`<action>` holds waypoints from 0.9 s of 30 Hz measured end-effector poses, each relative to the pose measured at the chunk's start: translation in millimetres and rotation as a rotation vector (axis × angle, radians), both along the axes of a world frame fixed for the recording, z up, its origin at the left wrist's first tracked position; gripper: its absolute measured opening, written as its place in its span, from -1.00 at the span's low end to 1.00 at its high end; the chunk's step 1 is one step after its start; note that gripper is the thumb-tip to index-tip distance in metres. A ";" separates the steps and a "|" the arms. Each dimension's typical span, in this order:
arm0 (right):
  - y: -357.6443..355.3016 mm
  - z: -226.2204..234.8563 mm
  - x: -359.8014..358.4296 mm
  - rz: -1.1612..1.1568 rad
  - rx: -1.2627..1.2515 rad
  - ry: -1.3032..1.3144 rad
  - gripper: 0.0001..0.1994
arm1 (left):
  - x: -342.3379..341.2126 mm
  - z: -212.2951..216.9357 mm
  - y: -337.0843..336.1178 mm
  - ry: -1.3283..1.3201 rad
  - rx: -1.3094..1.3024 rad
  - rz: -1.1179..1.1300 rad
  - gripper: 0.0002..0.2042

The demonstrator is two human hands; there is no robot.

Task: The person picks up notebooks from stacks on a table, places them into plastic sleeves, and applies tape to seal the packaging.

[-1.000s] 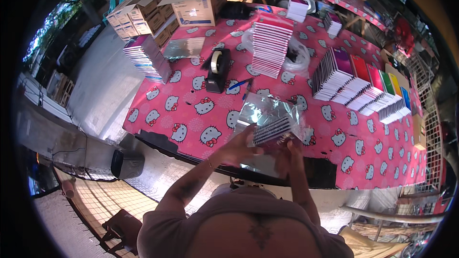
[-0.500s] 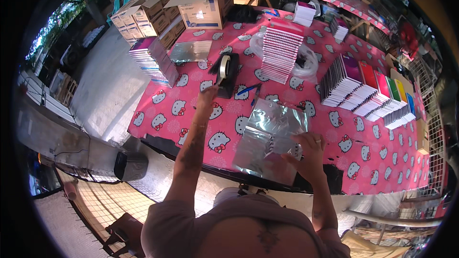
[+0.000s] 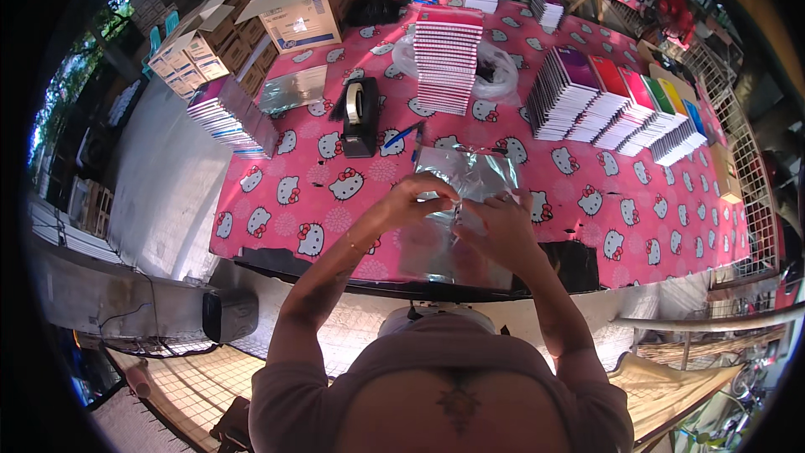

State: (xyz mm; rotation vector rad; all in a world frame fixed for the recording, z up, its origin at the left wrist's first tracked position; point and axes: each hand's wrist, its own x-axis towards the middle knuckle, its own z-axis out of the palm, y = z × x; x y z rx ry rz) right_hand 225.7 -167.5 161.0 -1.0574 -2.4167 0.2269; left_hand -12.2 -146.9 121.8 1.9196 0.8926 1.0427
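Observation:
A sheet of clear, shiny plastic film lies at the table's near edge, wrinkled and catching the light. A small spiral-like edge shows under my fingers at its middle; what lies beneath is mostly hidden. My left hand comes in over the film with thumb and fingertips pinched together. What sits between them is too small to make out. My right hand is curled on the film just to the right, its thumb and forefinger closed at the fold, almost touching the left fingertips. A black tape dispenser with a pale roll stands beyond my left hand.
Beside the dispenser lies a blue pen. Tall notebook stacks stand at the centre, left and right. Another plastic sheet lies far left, near an open carton. The pink cloth has a black patch at its front edge.
My left hand has left the tape dispenser and come right and nearer, onto the film beside my right hand. My right hand has moved slightly left, its fingers drawn together. The view has shifted.

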 end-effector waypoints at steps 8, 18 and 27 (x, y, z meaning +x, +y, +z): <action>38.7 15.7 20.7 -0.121 0.024 -0.079 -0.64 | 7.8 16.7 11.5 0.230 0.310 -0.097 -0.80; 28.2 -69.1 89.3 0.041 -0.600 0.870 -0.61 | 23.5 28.8 24.0 0.375 0.422 -0.079 -0.89; -2.9 -79.0 62.9 0.182 -0.100 0.238 -0.46 | 70.0 2.4 37.9 0.477 0.535 -0.043 -0.65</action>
